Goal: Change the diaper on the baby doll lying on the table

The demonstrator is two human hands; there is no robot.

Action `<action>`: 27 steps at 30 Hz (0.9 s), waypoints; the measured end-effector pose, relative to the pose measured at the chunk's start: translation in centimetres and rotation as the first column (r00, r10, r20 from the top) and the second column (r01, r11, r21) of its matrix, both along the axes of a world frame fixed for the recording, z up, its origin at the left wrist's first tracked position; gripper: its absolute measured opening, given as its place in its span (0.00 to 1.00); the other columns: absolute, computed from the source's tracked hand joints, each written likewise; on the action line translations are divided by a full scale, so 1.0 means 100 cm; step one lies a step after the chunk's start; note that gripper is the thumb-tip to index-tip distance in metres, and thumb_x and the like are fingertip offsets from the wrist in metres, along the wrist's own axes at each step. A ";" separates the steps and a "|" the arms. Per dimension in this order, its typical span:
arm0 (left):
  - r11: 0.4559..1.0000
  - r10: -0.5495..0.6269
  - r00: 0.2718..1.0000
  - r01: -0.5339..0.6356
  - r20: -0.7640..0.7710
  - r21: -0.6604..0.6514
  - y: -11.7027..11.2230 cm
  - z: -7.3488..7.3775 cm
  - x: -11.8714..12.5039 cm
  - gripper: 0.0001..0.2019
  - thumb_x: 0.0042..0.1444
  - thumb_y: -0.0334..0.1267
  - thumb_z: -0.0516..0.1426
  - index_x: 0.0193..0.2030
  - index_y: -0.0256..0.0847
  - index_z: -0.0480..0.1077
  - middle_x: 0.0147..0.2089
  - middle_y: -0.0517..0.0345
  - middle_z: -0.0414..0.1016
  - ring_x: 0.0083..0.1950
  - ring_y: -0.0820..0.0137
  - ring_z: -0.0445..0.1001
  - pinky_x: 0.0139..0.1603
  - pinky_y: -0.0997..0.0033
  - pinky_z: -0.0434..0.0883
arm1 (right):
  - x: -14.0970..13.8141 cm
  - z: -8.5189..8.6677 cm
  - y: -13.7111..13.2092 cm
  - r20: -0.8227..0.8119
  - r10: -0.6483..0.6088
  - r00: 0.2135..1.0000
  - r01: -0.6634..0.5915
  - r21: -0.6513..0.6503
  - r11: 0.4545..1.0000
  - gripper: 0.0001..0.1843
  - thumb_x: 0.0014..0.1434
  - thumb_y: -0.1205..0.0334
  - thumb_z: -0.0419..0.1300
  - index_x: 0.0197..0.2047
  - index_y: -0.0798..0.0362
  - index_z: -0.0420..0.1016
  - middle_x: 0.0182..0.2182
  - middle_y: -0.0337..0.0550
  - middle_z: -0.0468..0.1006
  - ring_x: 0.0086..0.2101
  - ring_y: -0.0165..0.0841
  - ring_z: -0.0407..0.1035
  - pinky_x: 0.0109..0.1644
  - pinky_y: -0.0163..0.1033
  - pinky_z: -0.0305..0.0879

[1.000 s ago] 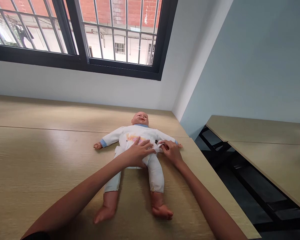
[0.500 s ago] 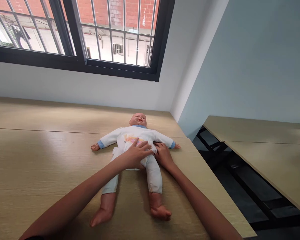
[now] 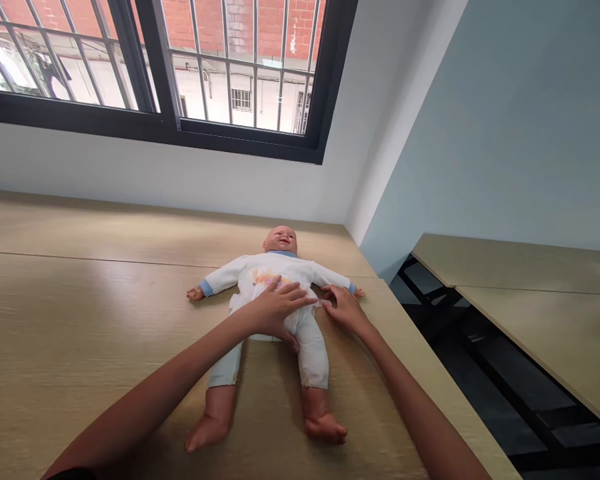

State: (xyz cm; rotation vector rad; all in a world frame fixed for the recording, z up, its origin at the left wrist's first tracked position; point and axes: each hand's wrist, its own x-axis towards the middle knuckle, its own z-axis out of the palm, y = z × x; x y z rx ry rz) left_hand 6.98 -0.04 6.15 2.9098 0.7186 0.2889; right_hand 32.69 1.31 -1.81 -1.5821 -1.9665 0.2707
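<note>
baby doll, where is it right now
In the head view, the baby doll lies face up on the table, low and just left of centre, the left hand over its middle, the right hand beside its hip.

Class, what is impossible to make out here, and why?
All in head view:
1. Doll, waist: partly covered by the left hand.
2. Its back: hidden beneath its body, on the table.
3. Dark sleeve: cut off by the bottom edge.
4. Right hand: whether it touches the white top is too small to tell.
5. Dark item beyond window bars: too small.
</note>
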 end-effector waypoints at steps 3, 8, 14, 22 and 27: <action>0.999 0.032 0.999 -0.032 0.011 -0.031 0.006 0.001 -0.002 0.36 0.58 0.60 0.55 0.70 0.51 0.54 0.70 0.54 0.60 0.72 0.53 0.53 0.71 0.42 0.43 | -0.002 -0.003 0.000 -0.064 0.038 0.997 -0.039 -0.009 0.999 0.15 0.53 0.68 0.56 0.46 0.54 0.71 0.35 0.44 0.76 0.41 0.41 0.69 0.50 0.46 0.63; 0.987 0.160 0.987 -0.160 -0.013 0.011 0.014 -0.003 -0.001 0.27 0.63 0.60 0.48 0.64 0.52 0.63 0.70 0.55 0.61 0.73 0.59 0.51 0.71 0.44 0.44 | -0.005 -0.002 0.002 -0.224 0.049 0.973 -0.046 0.021 0.999 0.10 0.56 0.64 0.52 0.42 0.53 0.66 0.32 0.42 0.73 0.35 0.36 0.69 0.44 0.43 0.67; 0.923 0.386 0.922 -0.386 0.017 0.008 0.012 -0.005 0.004 0.25 0.61 0.62 0.50 0.57 0.52 0.70 0.71 0.52 0.57 0.74 0.50 0.46 0.67 0.30 0.42 | -0.012 0.010 0.004 -0.420 -0.020 0.907 0.053 0.068 0.996 0.16 0.55 0.56 0.55 0.46 0.53 0.61 0.36 0.42 0.68 0.30 0.32 0.67 0.36 0.40 0.70; 0.862 0.507 0.862 -0.506 0.018 -0.035 0.011 -0.008 0.009 0.29 0.56 0.64 0.53 0.60 0.52 0.67 0.73 0.49 0.52 0.73 0.40 0.44 0.59 0.18 0.46 | -0.051 0.044 -0.010 -0.649 0.091 0.755 0.028 0.170 0.985 0.24 0.52 0.54 0.63 0.48 0.49 0.58 0.36 0.38 0.65 0.31 0.29 0.68 0.38 0.37 0.71; 0.855 0.518 0.855 -0.517 0.018 -0.027 0.014 -0.014 0.010 0.30 0.55 0.61 0.54 0.60 0.50 0.66 0.73 0.48 0.51 0.73 0.39 0.44 0.59 0.19 0.46 | -0.082 0.049 -0.011 -0.540 0.192 0.819 -0.083 0.219 0.972 0.21 0.54 0.59 0.60 0.50 0.49 0.58 0.37 0.38 0.65 0.32 0.29 0.68 0.39 0.39 0.72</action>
